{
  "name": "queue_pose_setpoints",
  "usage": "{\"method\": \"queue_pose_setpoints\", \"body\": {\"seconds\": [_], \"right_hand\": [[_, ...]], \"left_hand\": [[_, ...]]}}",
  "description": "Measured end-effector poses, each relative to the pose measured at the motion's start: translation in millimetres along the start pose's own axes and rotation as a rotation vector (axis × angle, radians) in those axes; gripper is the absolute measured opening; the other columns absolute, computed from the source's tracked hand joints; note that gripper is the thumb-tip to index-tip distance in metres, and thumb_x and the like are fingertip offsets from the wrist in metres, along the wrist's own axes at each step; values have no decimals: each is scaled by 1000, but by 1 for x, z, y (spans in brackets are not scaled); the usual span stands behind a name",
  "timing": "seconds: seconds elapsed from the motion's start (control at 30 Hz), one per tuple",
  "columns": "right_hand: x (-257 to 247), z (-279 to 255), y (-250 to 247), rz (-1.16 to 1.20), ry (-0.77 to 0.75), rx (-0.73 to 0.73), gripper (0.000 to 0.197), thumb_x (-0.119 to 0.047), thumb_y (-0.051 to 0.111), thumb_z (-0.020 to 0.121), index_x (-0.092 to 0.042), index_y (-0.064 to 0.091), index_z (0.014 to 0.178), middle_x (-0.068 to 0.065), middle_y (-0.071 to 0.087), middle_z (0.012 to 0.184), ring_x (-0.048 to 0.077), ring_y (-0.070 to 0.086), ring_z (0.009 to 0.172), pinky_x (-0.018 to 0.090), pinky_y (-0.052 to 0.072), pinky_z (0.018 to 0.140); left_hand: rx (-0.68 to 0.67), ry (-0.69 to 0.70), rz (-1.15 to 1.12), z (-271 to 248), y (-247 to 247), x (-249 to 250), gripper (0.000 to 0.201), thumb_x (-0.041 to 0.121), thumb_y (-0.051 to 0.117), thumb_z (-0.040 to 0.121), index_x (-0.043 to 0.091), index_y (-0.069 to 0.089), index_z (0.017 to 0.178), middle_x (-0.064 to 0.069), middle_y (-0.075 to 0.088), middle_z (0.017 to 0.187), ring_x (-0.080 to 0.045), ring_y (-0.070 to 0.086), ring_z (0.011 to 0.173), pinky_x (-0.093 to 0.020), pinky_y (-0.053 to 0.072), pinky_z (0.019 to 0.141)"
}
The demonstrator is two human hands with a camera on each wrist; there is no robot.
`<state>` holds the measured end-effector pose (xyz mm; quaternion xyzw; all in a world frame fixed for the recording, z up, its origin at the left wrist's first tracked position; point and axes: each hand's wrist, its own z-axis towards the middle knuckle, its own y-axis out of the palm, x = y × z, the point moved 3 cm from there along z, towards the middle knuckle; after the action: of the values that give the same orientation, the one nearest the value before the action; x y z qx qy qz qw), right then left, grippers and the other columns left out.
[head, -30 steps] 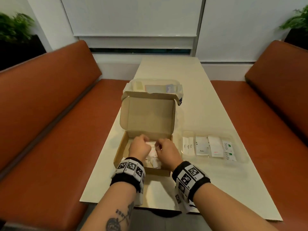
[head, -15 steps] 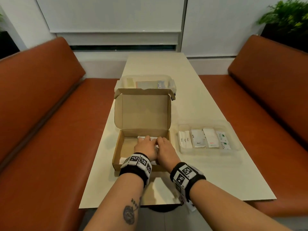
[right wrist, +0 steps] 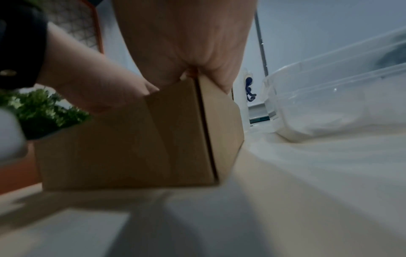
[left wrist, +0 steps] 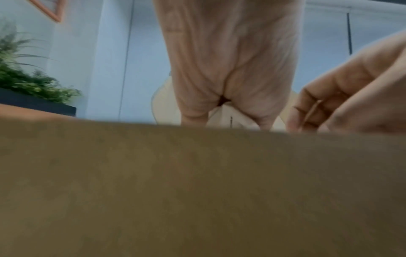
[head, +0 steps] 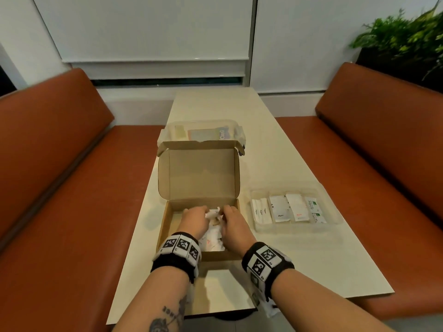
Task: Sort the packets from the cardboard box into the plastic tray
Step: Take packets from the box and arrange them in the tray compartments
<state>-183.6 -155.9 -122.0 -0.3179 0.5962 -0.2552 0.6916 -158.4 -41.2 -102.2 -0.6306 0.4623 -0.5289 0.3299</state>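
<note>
An open cardboard box [head: 167, 226] sits in front of me, its lid standing upright. Loose white packets [head: 212, 239] lie inside it. Both hands are down in the box. My left hand [head: 194, 220] and right hand [head: 233, 221] curl their fingers onto a small bunch of white packets [head: 213, 213] held between them. In the left wrist view the right hand [left wrist: 351, 95] pinches a thin packet edge, and the box wall [left wrist: 197, 191] hides the left fingertips. The clear plastic tray [head: 335, 220] lies right of the box, with sorted packets in its compartments.
A clear lidded container [head: 203, 133] with colourful contents stands just behind the box lid. The pale table [head: 299, 259] is narrow, and its near edge lies under my forearms. Orange benches [head: 60, 188] run along both sides. A plant [head: 402, 39] is at the far right.
My hands have parted slightly near the back of the box, and white packets now show between their fingers. The head view has shifted a little.
</note>
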Motion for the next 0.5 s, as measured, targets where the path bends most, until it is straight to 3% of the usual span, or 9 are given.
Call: {"method": "queue_pose_setpoints", "body": {"seconds": [0.1,0.27,0.4,0.43,0.5], "right_hand": [[-3,6,-7,57,15,63,17,0,40,91,-6,51,103,12,54,104,23,51,90,25,39,76],[-4,18,-20,201,85,172,13,-7,45,94,-9,55,102,5,60,101,16,55,90,23,44,78],[-10,28,-25,368,133,131,22,-17,48,97,-9,56,116,2,62,108,15,58,96,24,47,83],[-12,29,-25,461,158,116,24,-20,48,97,-9,55,118,2,63,104,16,61,90,28,52,80],[-16,29,-26,670,224,77,25,-20,50,97,-8,54,119,5,63,90,18,61,72,36,58,72]], "left_hand": [[92,-38,-174,3,-15,-9,31,12,43,97,10,54,126,-14,58,126,-32,48,122,-40,40,103],[196,50,-649,5,-35,-9,25,16,52,96,10,56,119,-6,62,111,-26,58,109,-28,44,79],[168,44,-1002,7,-37,-4,21,14,54,95,18,57,116,5,65,98,-7,63,84,-13,47,58],[154,34,-1057,8,-36,-2,20,15,54,95,19,57,115,4,67,98,-6,63,82,-13,48,58],[117,3,-1165,10,-31,0,24,15,53,96,15,56,120,-7,68,106,-16,65,88,-25,53,69]]}}
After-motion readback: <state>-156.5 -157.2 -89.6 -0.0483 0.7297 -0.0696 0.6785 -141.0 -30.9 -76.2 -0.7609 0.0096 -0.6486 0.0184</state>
